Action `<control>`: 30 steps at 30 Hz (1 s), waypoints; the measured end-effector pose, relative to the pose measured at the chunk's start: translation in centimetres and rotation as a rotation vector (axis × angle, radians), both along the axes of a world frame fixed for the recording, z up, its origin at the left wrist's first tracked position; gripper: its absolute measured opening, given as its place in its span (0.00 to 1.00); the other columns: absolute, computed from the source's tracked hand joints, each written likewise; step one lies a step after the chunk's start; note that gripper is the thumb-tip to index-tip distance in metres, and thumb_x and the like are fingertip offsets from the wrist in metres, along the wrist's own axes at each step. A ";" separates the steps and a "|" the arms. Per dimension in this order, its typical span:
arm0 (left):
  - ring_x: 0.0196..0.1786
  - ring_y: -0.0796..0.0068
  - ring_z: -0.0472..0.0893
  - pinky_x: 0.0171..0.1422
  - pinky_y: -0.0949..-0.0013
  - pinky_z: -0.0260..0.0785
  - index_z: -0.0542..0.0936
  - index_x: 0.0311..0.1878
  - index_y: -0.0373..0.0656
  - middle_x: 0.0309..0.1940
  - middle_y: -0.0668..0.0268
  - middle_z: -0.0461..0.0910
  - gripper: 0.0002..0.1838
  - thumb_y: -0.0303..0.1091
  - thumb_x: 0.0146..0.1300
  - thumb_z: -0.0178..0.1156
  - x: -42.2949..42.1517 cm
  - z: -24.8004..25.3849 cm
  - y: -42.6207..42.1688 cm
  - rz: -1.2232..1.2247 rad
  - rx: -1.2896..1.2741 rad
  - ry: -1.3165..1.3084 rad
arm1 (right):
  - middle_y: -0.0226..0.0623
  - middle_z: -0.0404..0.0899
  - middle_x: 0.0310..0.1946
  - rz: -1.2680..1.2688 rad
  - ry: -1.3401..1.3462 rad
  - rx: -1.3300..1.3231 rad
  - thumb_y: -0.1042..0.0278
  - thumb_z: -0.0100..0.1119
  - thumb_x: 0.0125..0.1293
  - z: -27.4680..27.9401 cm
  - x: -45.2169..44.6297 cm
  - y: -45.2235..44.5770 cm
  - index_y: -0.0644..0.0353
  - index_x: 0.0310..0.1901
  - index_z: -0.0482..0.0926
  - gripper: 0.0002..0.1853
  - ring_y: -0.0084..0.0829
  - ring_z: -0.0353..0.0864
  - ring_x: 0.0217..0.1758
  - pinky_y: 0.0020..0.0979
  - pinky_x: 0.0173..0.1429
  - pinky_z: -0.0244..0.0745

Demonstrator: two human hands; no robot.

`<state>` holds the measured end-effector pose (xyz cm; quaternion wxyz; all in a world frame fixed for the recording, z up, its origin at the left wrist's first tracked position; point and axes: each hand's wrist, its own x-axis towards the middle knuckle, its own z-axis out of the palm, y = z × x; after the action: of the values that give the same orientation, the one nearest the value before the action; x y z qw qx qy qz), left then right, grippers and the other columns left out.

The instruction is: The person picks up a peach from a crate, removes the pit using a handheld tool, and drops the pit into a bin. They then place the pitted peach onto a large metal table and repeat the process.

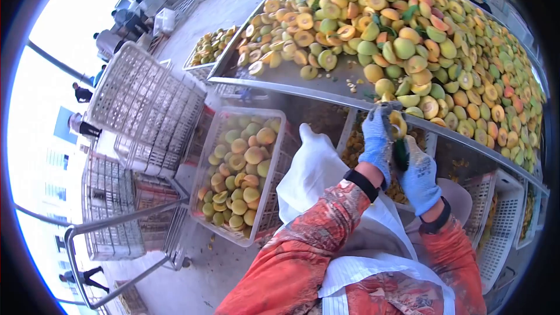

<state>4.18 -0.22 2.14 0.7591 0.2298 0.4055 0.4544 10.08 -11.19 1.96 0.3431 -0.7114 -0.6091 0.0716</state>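
a fruit-filled crate [280,166] stood before the metal table [344,77]; at the table's near edge, we clasped a cut fruit [398,124] in our gloved left hand [377,139] and gripped a dark tool [401,155] in our right hand [420,176], below heaped fruit halves [461,76] on the table.

Head camera | I look forward and down from head height | close below: left hand [376,140], right hand [421,176] | beyond: metal desk [333,84] | wide fisheye

Bright overall, with washed-out white glare at left, fisheye-curved edges, black corners.
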 end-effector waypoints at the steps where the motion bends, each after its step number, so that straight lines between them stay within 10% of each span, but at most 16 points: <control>1: 0.33 0.75 0.77 0.39 0.73 0.71 0.79 0.41 0.37 0.33 0.65 0.79 0.10 0.32 0.60 0.56 -0.3 -0.2 0.3 -0.006 0.075 -0.022 | 0.41 0.77 0.36 0.038 0.102 0.016 0.76 0.61 0.52 -0.9 0.2 0.4 0.63 0.50 0.70 0.21 0.36 0.79 0.33 0.34 0.37 0.73; 4: 0.35 0.73 0.78 0.41 0.70 0.72 0.78 0.42 0.37 0.35 0.66 0.79 0.11 0.33 0.61 0.55 -2.7 1.3 1.6 -0.080 0.019 -0.222 | 0.29 0.74 0.35 0.009 0.906 -0.146 0.82 0.60 0.51 1.4 -0.5 0.9 0.60 0.49 0.70 0.22 0.18 0.74 0.34 0.18 0.34 0.72; 5: 0.39 0.70 0.78 0.43 0.70 0.72 0.78 0.44 0.39 0.37 0.63 0.78 0.13 0.34 0.58 0.57 -5.0 -0.3 3.2 0.027 0.429 -0.053 | 0.27 0.73 0.31 0.014 0.974 -0.095 0.80 0.58 0.54 1.0 0.1 0.8 0.60 0.49 0.70 0.19 0.16 0.71 0.27 0.18 0.27 0.70; 9: 0.38 0.72 0.79 0.45 0.72 0.72 0.78 0.43 0.35 0.36 0.63 0.79 0.10 0.28 0.60 0.53 -19.6 -3.9 10.5 0.166 0.297 -0.150 | 0.22 0.68 0.22 -0.148 0.927 -0.031 0.72 0.53 0.60 -4.3 5.1 -0.2 0.59 0.47 0.70 0.13 0.13 0.64 0.16 0.17 0.16 0.62; 14: 0.29 0.77 0.75 0.32 0.72 0.68 0.77 0.39 0.36 0.30 0.66 0.77 0.11 0.34 0.56 0.61 -41.9 -13.4 13.4 0.614 0.116 0.871 | 0.22 0.67 0.20 -0.247 0.793 -0.203 0.67 0.52 0.61 -7.0 6.0 -1.0 0.57 0.46 0.70 0.12 0.13 0.63 0.15 0.17 0.15 0.59; 18: 0.38 0.69 0.79 0.41 0.69 0.72 0.73 0.52 0.38 0.39 0.58 0.78 0.21 0.36 0.55 0.60 -56.2 -20.6 13.9 0.671 0.039 0.915 | 0.23 0.66 0.19 -0.276 0.898 -0.345 0.59 0.55 0.59 -4.1 0.1 0.6 0.57 0.45 0.69 0.16 0.16 0.63 0.13 0.18 0.14 0.59; 19: 0.44 0.63 0.78 0.46 0.65 0.71 0.71 0.55 0.42 0.45 0.55 0.76 0.24 0.35 0.54 0.58 -58.6 -22.1 14.0 0.415 -0.080 1.405 | 0.24 0.66 0.18 -0.310 0.874 -0.345 0.57 0.56 0.57 -4.4 -0.8 0.8 0.57 0.45 0.68 0.18 0.18 0.63 0.11 0.19 0.13 0.60; 20: 0.51 0.58 0.77 0.51 0.61 0.71 0.69 0.59 0.45 0.50 0.51 0.74 0.26 0.34 0.54 0.57 -59.7 -23.2 14.0 0.104 -0.197 1.866 | 0.24 0.66 0.18 -0.322 0.868 -0.354 0.57 0.56 0.57 -5.8 0.0 0.3 0.57 0.45 0.68 0.18 0.18 0.63 0.11 0.19 0.13 0.60; 24: 0.51 0.49 0.76 0.53 0.56 0.69 0.73 0.56 0.44 0.47 0.48 0.76 0.22 0.32 0.55 0.51 -56.9 -21.0 13.3 -0.035 -0.124 2.176 | 0.23 0.65 0.17 -0.374 0.938 -0.476 0.64 0.58 0.56 -1.9 -4.6 3.1 0.60 0.44 0.69 0.16 0.19 0.66 0.12 0.21 0.13 0.62; 26: 0.49 0.48 0.77 0.52 0.57 0.69 0.73 0.55 0.40 0.45 0.49 0.77 0.22 0.32 0.56 0.52 -60.4 -25.8 13.9 0.017 -0.079 2.067 | 0.27 0.73 0.24 -0.384 0.920 -0.534 0.72 0.58 0.57 -0.2 -4.7 3.3 0.63 0.45 0.72 0.14 0.20 0.72 0.18 0.23 0.18 0.68; 30: 0.50 0.52 0.77 0.53 0.58 0.68 0.74 0.54 0.37 0.49 0.50 0.77 0.23 0.35 0.56 0.59 -55.3 -19.7 15.4 0.062 0.050 1.932 | 0.27 0.74 0.28 -0.263 1.222 -0.395 0.71 0.61 0.56 2.0 -2.6 1.8 0.64 0.51 0.73 0.20 0.19 0.74 0.25 0.21 0.26 0.71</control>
<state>-51.17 15.16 -17.54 0.0805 0.5097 0.8510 0.0978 7.50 -9.40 3.97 0.4960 -0.6609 -0.1878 0.5309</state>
